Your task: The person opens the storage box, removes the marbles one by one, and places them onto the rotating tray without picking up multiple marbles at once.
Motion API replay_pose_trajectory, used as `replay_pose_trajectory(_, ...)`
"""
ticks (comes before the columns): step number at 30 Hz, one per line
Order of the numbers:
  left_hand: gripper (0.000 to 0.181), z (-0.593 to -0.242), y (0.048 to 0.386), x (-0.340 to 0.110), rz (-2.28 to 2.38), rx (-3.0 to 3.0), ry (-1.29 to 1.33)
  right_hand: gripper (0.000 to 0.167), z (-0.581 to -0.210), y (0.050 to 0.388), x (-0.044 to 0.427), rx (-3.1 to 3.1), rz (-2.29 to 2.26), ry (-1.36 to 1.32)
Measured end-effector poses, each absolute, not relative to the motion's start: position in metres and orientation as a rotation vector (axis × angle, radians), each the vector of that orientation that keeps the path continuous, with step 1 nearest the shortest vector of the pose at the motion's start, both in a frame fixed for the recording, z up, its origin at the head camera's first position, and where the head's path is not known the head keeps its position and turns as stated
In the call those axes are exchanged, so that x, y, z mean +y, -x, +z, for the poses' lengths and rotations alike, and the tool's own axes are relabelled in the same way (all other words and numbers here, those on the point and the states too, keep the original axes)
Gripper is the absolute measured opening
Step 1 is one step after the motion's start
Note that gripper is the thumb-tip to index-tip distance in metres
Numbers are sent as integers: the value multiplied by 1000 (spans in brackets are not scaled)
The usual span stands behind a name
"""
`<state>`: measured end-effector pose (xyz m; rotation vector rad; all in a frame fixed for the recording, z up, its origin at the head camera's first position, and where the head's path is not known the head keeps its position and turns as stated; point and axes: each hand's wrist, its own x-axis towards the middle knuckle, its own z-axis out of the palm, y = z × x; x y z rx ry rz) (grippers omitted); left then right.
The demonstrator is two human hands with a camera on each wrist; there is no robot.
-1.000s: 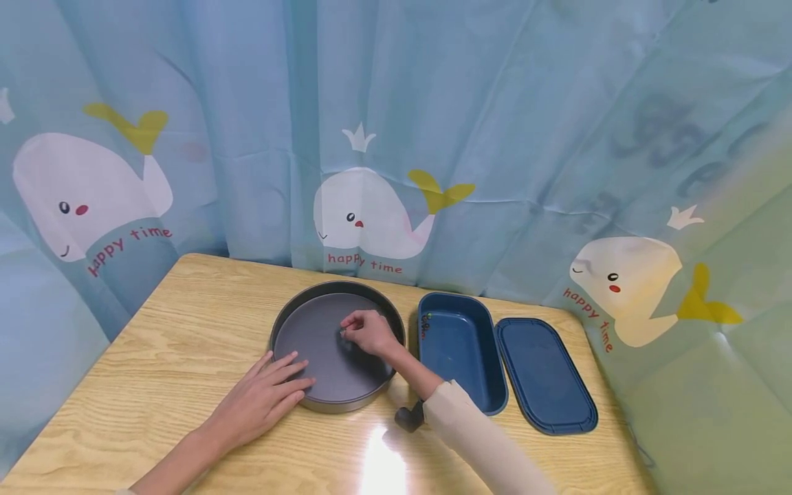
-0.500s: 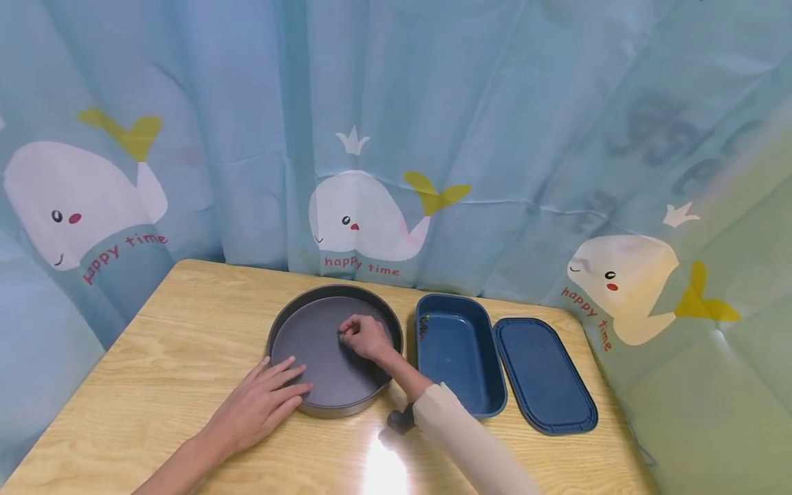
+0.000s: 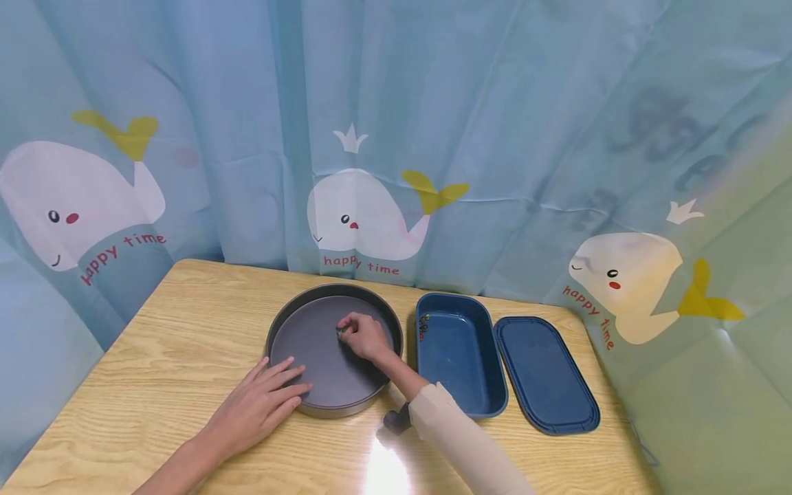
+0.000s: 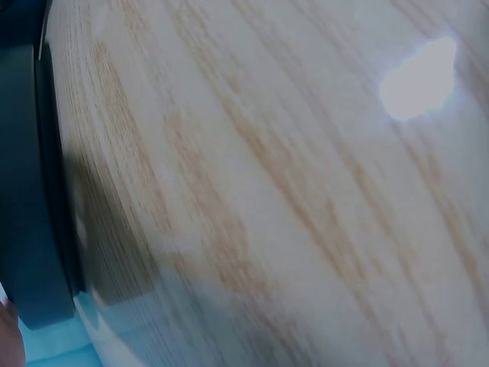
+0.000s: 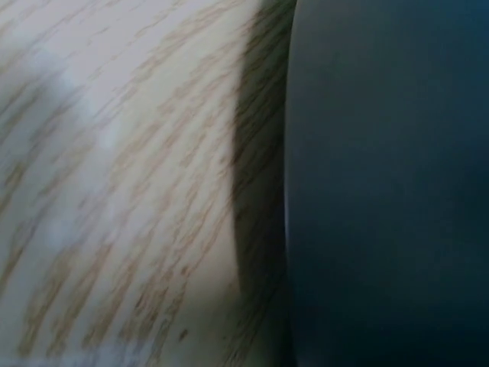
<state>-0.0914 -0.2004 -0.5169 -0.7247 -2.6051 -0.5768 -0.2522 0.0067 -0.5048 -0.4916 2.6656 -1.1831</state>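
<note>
Currently, the right hand [image 3: 366, 337] is pinching a small dark piece [image 3: 340, 332] between thumb and curled fingers, over the middle of a round grey pan [image 3: 309, 357]. Piece is too small to identify; can't tell whether it's touching the pan floor. The left hand [image 3: 262, 402] is holding nothing, fingers straight and spread, lying over the pan's near-left rim. Reading the step as handling the piece inside the pan while the left hand is steadying. Next move is probably calling for a firm pinch and a still pan. Right of the pan, a blue box [image 3: 454, 364] is sitting uncovered on the desk [image 3: 204, 309], its lid [image 3: 547, 375] lying just beside. Whale-print curtain [image 3: 371, 220] is hanging behind.
</note>
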Motion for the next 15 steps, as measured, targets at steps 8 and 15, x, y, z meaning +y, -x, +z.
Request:
replay_pose_trajectory(8, 25, -516, 91, -200, -575, -2617, 714, 7, -505, 253, 6, 2695, -1151, 493)
replay_pose_trajectory(15, 25, -516, 91, -200, -571, -2625, 711, 10, -504, 253, 6, 2694, -1164, 488)
